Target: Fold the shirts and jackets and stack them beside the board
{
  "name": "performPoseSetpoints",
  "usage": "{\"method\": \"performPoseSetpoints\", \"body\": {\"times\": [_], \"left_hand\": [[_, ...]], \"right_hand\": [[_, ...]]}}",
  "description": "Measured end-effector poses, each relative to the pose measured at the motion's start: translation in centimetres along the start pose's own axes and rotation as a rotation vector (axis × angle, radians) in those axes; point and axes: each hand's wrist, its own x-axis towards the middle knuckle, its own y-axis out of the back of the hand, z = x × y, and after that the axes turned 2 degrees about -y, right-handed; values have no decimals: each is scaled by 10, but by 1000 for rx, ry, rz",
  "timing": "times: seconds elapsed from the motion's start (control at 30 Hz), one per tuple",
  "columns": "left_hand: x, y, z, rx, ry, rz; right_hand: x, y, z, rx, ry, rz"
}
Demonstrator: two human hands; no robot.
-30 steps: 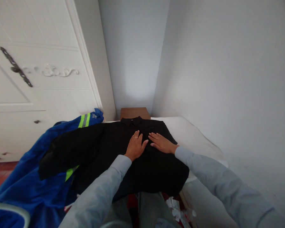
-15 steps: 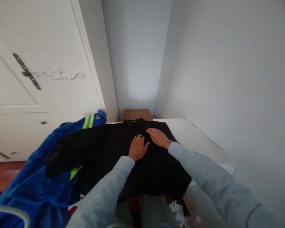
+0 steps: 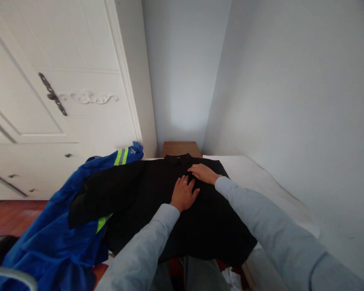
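A black collared shirt lies spread out, its collar at the far side and one long sleeve stretched to the left. My left hand rests flat on the middle of its front, fingers spread, with a ring on one finger. Just beyond it and to the right, my right hand touches the shirt below the collar. Its fingers are stretched toward the front opening, and the thumb is mostly hidden.
A blue garment with reflective yellow-green bands lies on the left, partly under the black sleeve. A white wardrobe stands beyond it. White bedding runs along the right wall, and a brown wooden box-like piece is in the corner.
The camera view has turned slightly left, so everything sits further right. My left hand has moved slightly toward me on the shirt; my right hand's fingers are lower and a little more bent.
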Motion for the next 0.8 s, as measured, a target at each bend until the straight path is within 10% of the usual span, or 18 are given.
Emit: {"method": "performPoseSetpoints", "body": {"times": [0.4,0.8], "left_hand": [[0,5,2,-9,-14,-28],[-1,14,7,-40,-28,-72]], "right_hand": [[33,-8,27,690,-338,-50],[52,-23,27,630,-430,-21]]}}
